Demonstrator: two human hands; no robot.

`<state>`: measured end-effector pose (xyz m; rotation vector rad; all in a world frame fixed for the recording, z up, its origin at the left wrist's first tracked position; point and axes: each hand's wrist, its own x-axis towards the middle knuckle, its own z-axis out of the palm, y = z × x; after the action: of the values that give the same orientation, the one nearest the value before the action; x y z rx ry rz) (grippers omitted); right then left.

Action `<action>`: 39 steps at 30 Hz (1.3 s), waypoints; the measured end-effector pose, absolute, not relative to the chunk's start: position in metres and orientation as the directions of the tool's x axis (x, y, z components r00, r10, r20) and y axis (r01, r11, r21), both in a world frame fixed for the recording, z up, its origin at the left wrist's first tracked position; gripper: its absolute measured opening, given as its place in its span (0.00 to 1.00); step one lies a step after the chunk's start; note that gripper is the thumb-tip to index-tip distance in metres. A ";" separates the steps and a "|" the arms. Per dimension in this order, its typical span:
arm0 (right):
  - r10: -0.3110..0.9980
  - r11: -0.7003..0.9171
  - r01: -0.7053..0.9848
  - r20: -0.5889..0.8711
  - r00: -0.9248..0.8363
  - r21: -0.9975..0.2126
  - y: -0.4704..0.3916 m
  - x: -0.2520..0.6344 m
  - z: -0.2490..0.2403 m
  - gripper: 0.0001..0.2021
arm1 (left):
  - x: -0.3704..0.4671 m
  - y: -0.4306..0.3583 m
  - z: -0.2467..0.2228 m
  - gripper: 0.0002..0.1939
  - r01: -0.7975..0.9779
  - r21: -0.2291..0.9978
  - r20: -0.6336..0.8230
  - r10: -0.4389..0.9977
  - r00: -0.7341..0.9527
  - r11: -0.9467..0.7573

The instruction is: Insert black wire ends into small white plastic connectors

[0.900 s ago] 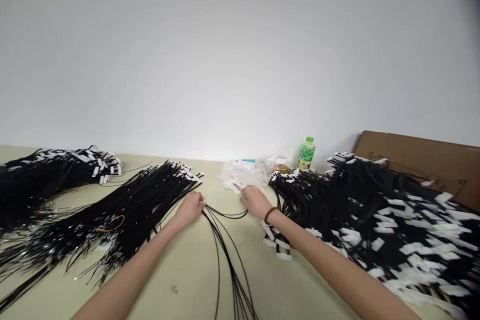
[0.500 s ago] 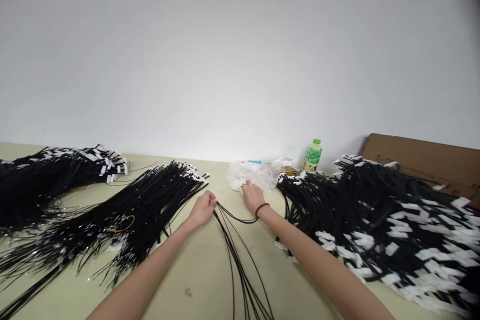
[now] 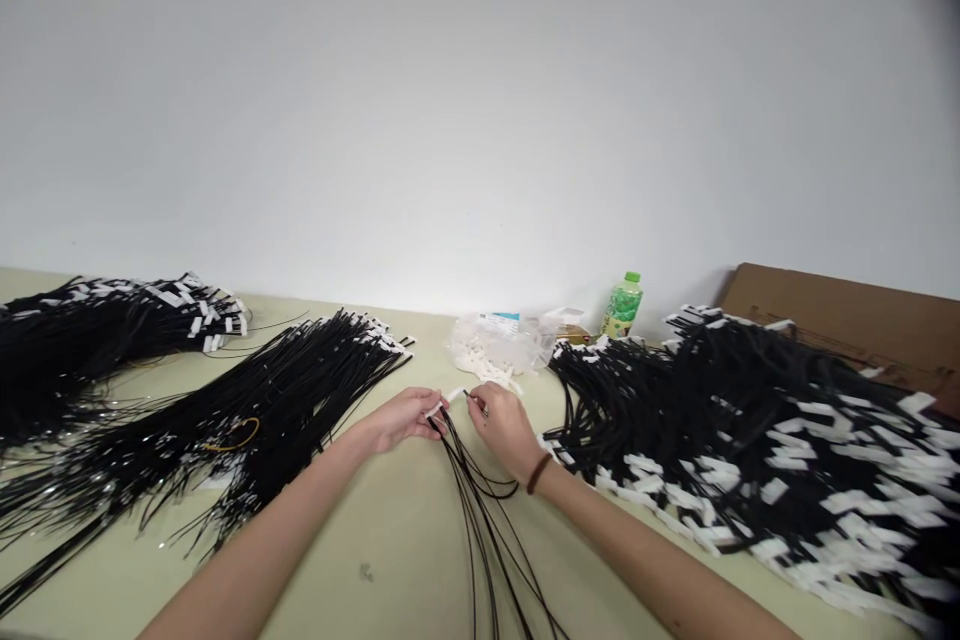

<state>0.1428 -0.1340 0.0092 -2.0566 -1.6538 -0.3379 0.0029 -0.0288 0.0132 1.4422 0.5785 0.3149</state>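
Note:
My left hand (image 3: 403, 418) is closed on the upper ends of a loose bundle of thin black cables (image 3: 487, 530). A small white piece (image 3: 433, 411) shows at its fingertips. Just to the right, my right hand (image 3: 504, 428) pinches the end of one black cable (image 3: 468, 394). Another white piece (image 3: 455, 393) lies between the two hands; which fingers touch it I cannot tell. The cables hang down across the table toward me, one looping under my right wrist. Behind my right hand, a clear plastic bag (image 3: 465, 332) lies open with small white parts (image 3: 491, 362) spilling out.
Piles of black cables with white ends lie at the far left (image 3: 112, 330), left of centre (image 3: 300, 390) and across the right (image 3: 675, 410). A green-capped bottle (image 3: 622, 308) and a brown cardboard sheet (image 3: 840, 325) stand by the wall.
My right hand has drawn back from the plastic bag toward my left hand and now pinches a cable end. My left fingers have turned and spread slightly, with white pieces now showing between the hands.

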 end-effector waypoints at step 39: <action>0.739 0.483 0.872 0.572 -0.357 -0.080 -0.145 0.158 -0.006 0.14 | 0.007 -0.028 0.012 0.10 -0.024 0.978 -0.127 0.691 0.711 0.205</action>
<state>0.1579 -0.1445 -0.0058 -1.3258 -2.1871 -0.3209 0.0069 -0.0280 0.0122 1.2802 0.6358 0.5483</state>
